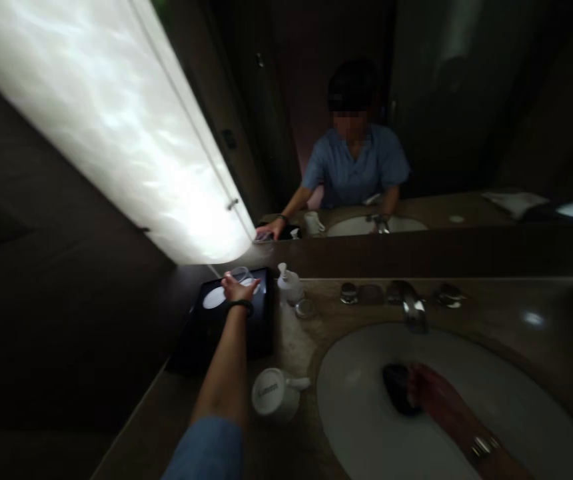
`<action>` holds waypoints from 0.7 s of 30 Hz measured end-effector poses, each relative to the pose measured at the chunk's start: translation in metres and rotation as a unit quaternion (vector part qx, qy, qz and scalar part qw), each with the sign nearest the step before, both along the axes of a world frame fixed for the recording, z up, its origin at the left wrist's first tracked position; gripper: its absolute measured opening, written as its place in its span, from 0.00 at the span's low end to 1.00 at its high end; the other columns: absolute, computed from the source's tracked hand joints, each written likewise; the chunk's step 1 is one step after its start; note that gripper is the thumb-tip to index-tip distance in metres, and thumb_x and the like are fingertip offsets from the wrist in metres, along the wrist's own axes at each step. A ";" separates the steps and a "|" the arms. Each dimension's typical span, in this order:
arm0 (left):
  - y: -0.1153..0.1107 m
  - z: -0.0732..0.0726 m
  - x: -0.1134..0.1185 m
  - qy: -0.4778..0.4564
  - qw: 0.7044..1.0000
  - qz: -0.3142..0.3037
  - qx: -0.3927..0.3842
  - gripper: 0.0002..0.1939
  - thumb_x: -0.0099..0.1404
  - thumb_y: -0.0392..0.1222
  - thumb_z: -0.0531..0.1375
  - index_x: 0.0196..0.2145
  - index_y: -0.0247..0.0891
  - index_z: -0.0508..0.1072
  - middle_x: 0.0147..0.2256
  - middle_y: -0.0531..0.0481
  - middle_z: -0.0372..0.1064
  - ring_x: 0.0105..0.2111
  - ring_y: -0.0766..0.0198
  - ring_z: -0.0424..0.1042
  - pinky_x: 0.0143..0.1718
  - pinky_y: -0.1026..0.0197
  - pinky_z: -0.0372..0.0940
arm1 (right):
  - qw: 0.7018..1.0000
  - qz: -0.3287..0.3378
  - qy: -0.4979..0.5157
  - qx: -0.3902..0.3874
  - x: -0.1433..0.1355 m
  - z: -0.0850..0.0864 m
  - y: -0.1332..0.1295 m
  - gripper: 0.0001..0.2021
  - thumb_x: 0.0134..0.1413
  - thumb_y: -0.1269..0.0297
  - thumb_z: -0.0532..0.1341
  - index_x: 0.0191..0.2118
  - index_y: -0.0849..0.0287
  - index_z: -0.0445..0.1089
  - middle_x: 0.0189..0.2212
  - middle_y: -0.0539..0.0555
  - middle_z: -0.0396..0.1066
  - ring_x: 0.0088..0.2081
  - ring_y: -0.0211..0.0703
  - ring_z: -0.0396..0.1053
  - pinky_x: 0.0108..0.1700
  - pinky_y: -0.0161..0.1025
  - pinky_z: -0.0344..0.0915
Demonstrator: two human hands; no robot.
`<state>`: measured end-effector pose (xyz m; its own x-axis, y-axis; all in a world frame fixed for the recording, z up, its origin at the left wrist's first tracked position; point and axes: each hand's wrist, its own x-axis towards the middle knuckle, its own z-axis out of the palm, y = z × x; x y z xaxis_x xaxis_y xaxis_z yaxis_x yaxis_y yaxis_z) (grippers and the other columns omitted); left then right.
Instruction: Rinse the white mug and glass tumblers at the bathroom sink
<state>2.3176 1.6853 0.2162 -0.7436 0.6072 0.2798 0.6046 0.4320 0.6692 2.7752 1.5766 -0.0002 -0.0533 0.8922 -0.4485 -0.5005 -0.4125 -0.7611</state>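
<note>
Right now your left hand [237, 288] reaches over the black tray [226, 330] at the counter's back corner, fingers curled around a clear glass [241, 273]. Your right hand [424, 390] lies in the white sink [516, 400], closed on a dark object [396, 387].

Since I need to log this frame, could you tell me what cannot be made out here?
- Head view: dark object in the sink, blurred and underlit, at the right hand.
- What the left hand touches on the black tray: hidden by the hand.
- Print on the overturned mug: too small.
</note>
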 end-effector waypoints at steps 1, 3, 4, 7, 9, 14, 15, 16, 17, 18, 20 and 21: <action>0.004 -0.002 -0.007 -0.013 1.000 -0.005 -0.005 0.47 0.50 0.40 0.73 0.60 0.25 0.54 0.60 0.24 0.57 0.64 0.41 0.59 0.64 0.47 0.57 | 0.998 0.013 -0.050 0.028 -0.003 0.008 0.000 0.19 0.30 0.52 0.72 0.27 0.57 0.67 0.21 0.48 0.65 0.24 0.37 0.67 0.27 0.36 0.69; 0.011 -0.005 -0.019 -0.033 0.999 -0.002 -0.013 0.45 0.50 0.37 0.73 0.59 0.26 0.54 0.56 0.29 0.62 0.59 0.43 0.64 0.62 0.46 0.59 | 0.991 0.024 -0.124 0.043 -0.006 0.017 0.007 0.19 0.34 0.48 0.67 0.29 0.56 0.65 0.23 0.49 0.66 0.26 0.39 0.68 0.30 0.39 0.69; 0.013 -0.005 -0.025 -0.041 0.999 0.002 -0.012 0.44 0.49 0.37 0.73 0.58 0.27 0.55 0.54 0.33 0.64 0.57 0.43 0.67 0.61 0.44 0.61 | 0.986 0.030 -0.158 0.042 -0.004 0.018 0.012 0.18 0.37 0.49 0.66 0.29 0.56 0.65 0.24 0.49 0.66 0.27 0.40 0.68 0.30 0.40 0.69; 0.001 0.004 -0.035 -0.088 0.994 0.028 0.059 0.46 0.43 0.35 0.76 0.56 0.34 0.58 0.50 0.44 0.68 0.42 0.56 0.73 0.55 0.43 0.67 | 0.959 0.066 -0.272 0.051 0.010 0.012 0.019 0.08 0.41 0.60 0.63 0.26 0.58 0.66 0.23 0.49 0.64 0.28 0.40 0.64 0.33 0.39 0.64; -0.024 0.017 -0.028 -0.137 0.979 0.016 0.148 0.50 0.41 0.33 0.77 0.57 0.38 0.57 0.52 0.49 0.69 0.35 0.64 0.72 0.50 0.47 0.71 | 0.931 0.105 -0.342 0.075 0.020 0.007 0.018 0.05 0.41 0.68 0.62 0.21 0.59 0.65 0.22 0.49 0.61 0.29 0.39 0.60 0.39 0.40 0.62; -0.115 0.046 0.066 -0.271 0.895 -0.174 0.310 0.43 0.40 0.43 0.77 0.52 0.49 0.64 0.49 0.58 0.71 0.41 0.68 0.73 0.36 0.68 0.72 | 0.875 0.241 -0.400 0.123 0.016 0.007 0.016 0.08 0.48 0.76 0.57 0.23 0.59 0.65 0.22 0.49 0.64 0.29 0.39 0.61 0.39 0.37 0.60; -0.130 0.044 0.095 -0.320 0.883 -0.182 0.290 0.42 0.37 0.44 0.78 0.49 0.47 0.67 0.47 0.56 0.71 0.41 0.66 0.73 0.32 0.68 0.72 | 0.869 0.267 -0.397 0.129 0.009 0.008 0.017 0.07 0.50 0.76 0.56 0.25 0.60 0.66 0.23 0.49 0.66 0.29 0.38 0.62 0.37 0.35 0.60; -0.141 0.037 0.125 -0.380 0.871 -0.187 0.249 0.41 0.35 0.45 0.78 0.46 0.45 0.68 0.46 0.54 0.71 0.40 0.64 0.72 0.30 0.66 0.73 | 0.863 0.288 -0.393 0.132 0.001 0.011 0.019 0.07 0.52 0.75 0.55 0.28 0.60 0.67 0.24 0.50 0.67 0.29 0.38 0.64 0.35 0.34 0.61; -0.149 0.026 0.154 -0.445 0.852 -0.198 0.193 0.40 0.33 0.47 0.79 0.45 0.43 0.69 0.46 0.51 0.70 0.39 0.62 0.72 0.28 0.64 0.73 | 0.859 0.302 -0.390 0.134 -0.006 0.014 0.022 0.07 0.54 0.74 0.54 0.32 0.60 0.68 0.26 0.50 0.69 0.28 0.38 0.65 0.33 0.33 0.61; -0.153 0.009 0.182 -0.500 0.828 -0.215 0.139 0.40 0.33 0.48 0.78 0.44 0.42 0.68 0.45 0.50 0.69 0.38 0.61 0.73 0.28 0.63 0.72 | 0.856 0.309 -0.391 0.134 -0.012 0.019 0.025 0.08 0.57 0.74 0.52 0.35 0.61 0.68 0.27 0.51 0.69 0.28 0.38 0.66 0.31 0.33 0.62; -0.154 -0.035 0.228 -0.560 0.787 -0.255 0.047 0.39 0.38 0.49 0.77 0.46 0.42 0.66 0.47 0.49 0.67 0.39 0.62 0.72 0.32 0.62 0.71 | 0.851 0.302 -0.402 0.149 -0.018 0.032 0.028 0.10 0.59 0.74 0.50 0.38 0.62 0.68 0.29 0.53 0.70 0.31 0.39 0.68 0.34 0.34 0.65; -0.150 -0.061 0.247 -0.544 0.794 -0.271 0.010 0.38 0.41 0.48 0.75 0.48 0.43 0.65 0.49 0.48 0.66 0.38 0.63 0.72 0.33 0.61 0.70 | 0.847 0.290 -0.413 0.166 -0.017 0.040 0.028 0.10 0.59 0.74 0.50 0.38 0.62 0.68 0.32 0.55 0.71 0.35 0.41 0.70 0.38 0.37 0.67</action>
<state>2.5645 1.5353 0.1550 -0.1837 0.9241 -0.3350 -0.2423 0.2877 0.9266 2.7580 1.6048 0.0401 -0.3159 0.9075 -0.2767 0.4725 -0.1024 -0.8753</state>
